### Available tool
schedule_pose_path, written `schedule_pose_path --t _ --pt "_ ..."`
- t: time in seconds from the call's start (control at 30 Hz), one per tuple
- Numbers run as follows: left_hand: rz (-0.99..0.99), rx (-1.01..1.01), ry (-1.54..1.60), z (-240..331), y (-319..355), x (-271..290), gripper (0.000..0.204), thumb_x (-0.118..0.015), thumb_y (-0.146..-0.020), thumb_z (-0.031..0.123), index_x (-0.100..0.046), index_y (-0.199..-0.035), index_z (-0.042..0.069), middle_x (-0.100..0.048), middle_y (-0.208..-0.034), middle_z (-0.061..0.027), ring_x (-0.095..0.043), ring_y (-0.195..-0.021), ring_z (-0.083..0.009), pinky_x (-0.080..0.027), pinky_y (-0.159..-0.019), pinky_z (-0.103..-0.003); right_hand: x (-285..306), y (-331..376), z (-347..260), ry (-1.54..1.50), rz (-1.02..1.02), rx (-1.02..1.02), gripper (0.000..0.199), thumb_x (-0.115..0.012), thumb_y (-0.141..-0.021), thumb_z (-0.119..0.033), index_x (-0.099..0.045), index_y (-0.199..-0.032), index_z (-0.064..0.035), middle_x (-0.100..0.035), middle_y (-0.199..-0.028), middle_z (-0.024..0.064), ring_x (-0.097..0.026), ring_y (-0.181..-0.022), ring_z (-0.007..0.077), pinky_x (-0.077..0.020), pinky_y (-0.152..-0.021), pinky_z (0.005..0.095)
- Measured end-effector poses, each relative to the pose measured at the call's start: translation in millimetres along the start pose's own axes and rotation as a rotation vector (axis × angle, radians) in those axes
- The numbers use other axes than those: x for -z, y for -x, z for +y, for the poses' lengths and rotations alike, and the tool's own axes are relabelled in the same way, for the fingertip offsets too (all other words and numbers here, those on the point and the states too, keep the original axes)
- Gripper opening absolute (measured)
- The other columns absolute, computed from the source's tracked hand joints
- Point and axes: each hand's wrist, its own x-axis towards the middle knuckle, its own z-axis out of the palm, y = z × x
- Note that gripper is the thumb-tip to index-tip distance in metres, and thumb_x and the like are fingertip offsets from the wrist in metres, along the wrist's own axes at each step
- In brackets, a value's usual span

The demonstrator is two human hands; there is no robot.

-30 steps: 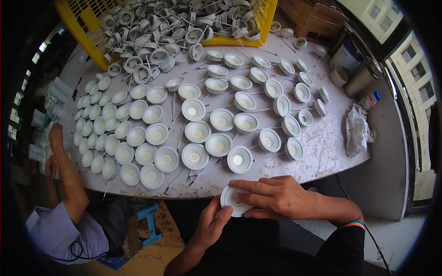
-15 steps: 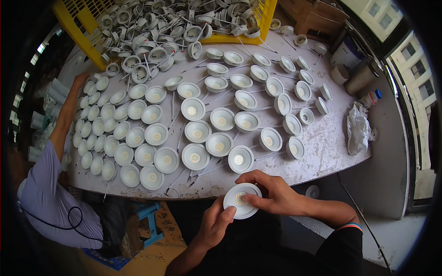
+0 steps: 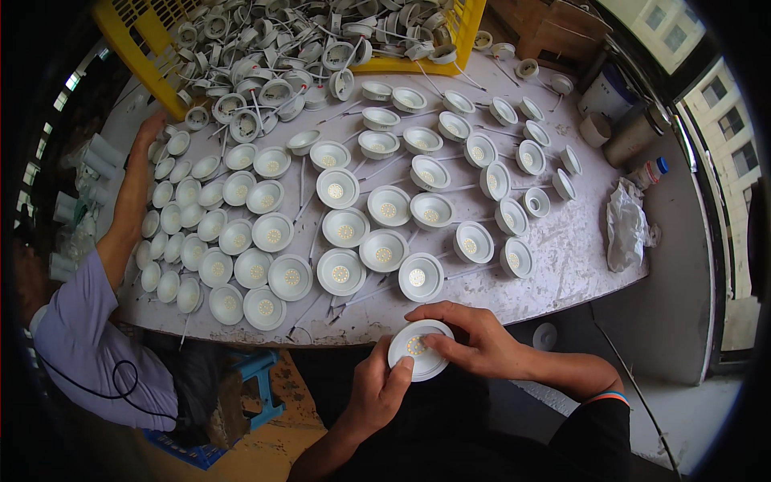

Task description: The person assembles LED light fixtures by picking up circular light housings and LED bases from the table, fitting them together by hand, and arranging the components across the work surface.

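Observation:
Between my two hands, just off the table's front edge, is a round white LED downlight point(image 3: 421, 370), its face with a ring of small yellowish LEDs turned up. My left hand point(image 3: 376, 387) grips its lower left rim, thumb on the face. My right hand point(image 3: 480, 344) curls over the upper right rim, and its thumb lies across the LEDs at the centre. Just beyond my right hand, a similar downlight point(image 3: 420, 278) sits face up on the table. More downlights stand in rows, with white cables trailing from some of them.
A yellow crate point(image 3: 468, 40) at the back spills a heap of grey-white lamp housings point(image 3: 277, 92). To the left a co-worker's arm point(image 3: 128, 201) reaches across the table point(image 3: 554, 265). At right are a crumpled plastic bag point(image 3: 626, 225), a blue-capped bottle point(image 3: 647, 172) and a metal flask point(image 3: 634, 136).
The co-worker's arm at left has swung inward over the leftmost downlights. My hands and the downlight they hold have barely shifted.

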Motion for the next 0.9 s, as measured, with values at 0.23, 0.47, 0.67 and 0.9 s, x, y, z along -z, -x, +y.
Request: schedule_pose_path --t 0.23,0.47,0.67,0.9 --pt "0.022 -0.024 -0.144 -4.8 0.3 -0.1 0.025 -0.050 -0.092 0.019 -0.052 -0.104 -0.003 -0.062 -0.080 -0.0197 -0.066 -0.074 -0.0304 -0.050 -0.065 -0.038 -1.6 -3.3 3.4 0.061 -0.014 0.127 0.041 -0.059 -0.091 -0.009 -0.053 -0.131 -0.0045 -0.061 -0.110 0.0113 -0.059 -0.102 0.0184 -0.0466 -0.087 0.0312" --pt "0.017 -0.008 -0.192 -6.3 -0.5 0.0 0.023 -0.051 -0.090 0.017 -0.052 -0.103 -0.003 -0.063 -0.079 -0.0211 -0.067 -0.074 -0.0345 -0.051 -0.064 -0.039 4.1 0.9 -0.2 0.084 -0.118 0.085 0.051 -0.051 -0.088 -0.003 -0.046 -0.138 -0.0099 -0.056 -0.104 0.0131 -0.055 -0.082 0.0213 -0.0450 -0.069 0.0326" --pt "0.045 -0.028 -0.249 0.6 -0.6 -0.8 0.023 -0.053 -0.088 0.015 -0.053 -0.101 -0.004 -0.063 -0.080 -0.0193 -0.065 -0.074 -0.0296 -0.050 -0.065 -0.038 -0.3 1.2 1.1 0.081 -0.085 0.116 0.053 -0.049 -0.087 -0.003 -0.045 -0.139 -0.0106 -0.054 -0.105 0.0132 -0.054 -0.087 0.0212 -0.0444 -0.072 0.0318" --pt "0.035 -0.026 -0.204 -6.0 -3.5 0.6 0.022 -0.056 -0.088 0.015 -0.052 -0.100 -0.003 -0.063 -0.079 -0.0217 -0.067 -0.074 -0.0376 -0.051 -0.064 -0.041 -2.6 -2.3 8.3 0.045 -0.083 0.137 0.053 -0.051 -0.088 -0.004 -0.043 -0.141 -0.0094 -0.053 -0.108 0.0136 -0.054 -0.089 0.0213 -0.0447 -0.074 0.0314"
